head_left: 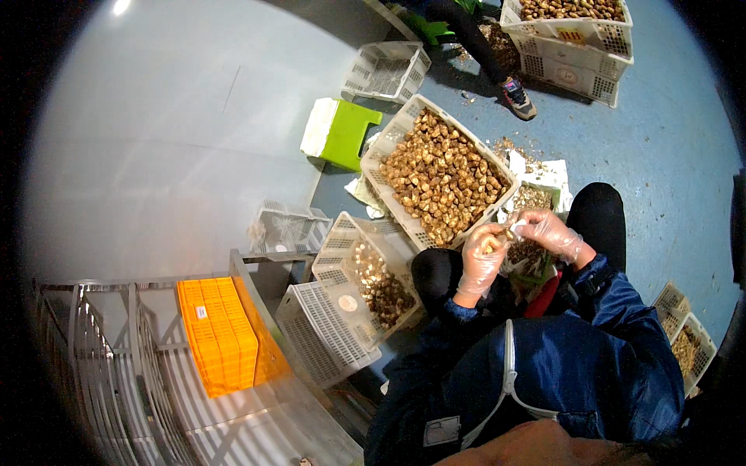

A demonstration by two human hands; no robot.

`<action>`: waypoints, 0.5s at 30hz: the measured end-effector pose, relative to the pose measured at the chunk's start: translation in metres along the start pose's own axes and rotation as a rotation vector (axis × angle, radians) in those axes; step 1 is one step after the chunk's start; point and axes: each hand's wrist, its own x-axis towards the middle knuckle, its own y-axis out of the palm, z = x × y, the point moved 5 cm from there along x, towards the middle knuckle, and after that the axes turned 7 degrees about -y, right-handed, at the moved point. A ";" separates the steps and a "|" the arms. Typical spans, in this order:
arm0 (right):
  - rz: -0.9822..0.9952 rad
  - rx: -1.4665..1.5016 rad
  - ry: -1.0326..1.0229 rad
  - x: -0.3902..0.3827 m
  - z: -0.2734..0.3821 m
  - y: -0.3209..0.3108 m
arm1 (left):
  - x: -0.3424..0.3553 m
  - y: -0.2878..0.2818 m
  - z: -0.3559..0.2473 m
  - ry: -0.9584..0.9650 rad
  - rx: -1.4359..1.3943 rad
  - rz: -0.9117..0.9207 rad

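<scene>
My left hand, in a clear plastic glove, is closed around small brown bulb-like pieces, one showing at the fingertips. My right hand, gloved the same way, meets it with thumb and fingers pinched on something small and whitish; its kind is too small to make out. Just beyond my hands stands a white crate heaped with brown bulb-like pieces. Below my hands, between my knees, a container with a green rim holds brown scraps, partly hidden by my hands.
At left, a white crate holds paler and darker pieces. A green stool and a white crate stand farther off. An orange crate sits on a metal rack. Stacked crates and another person's shoe are at the far side.
</scene>
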 end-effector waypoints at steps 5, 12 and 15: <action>-0.291 -0.105 0.052 0.000 0.002 -0.023 | -0.011 0.002 0.018 -0.678 -0.841 0.035; -0.374 -0.110 0.038 0.006 -0.015 -0.026 | -0.027 -0.079 0.047 -0.569 -1.520 -0.152; -0.470 -0.116 0.057 0.002 -0.026 -0.037 | -0.041 -0.159 0.049 -0.222 -1.558 -0.318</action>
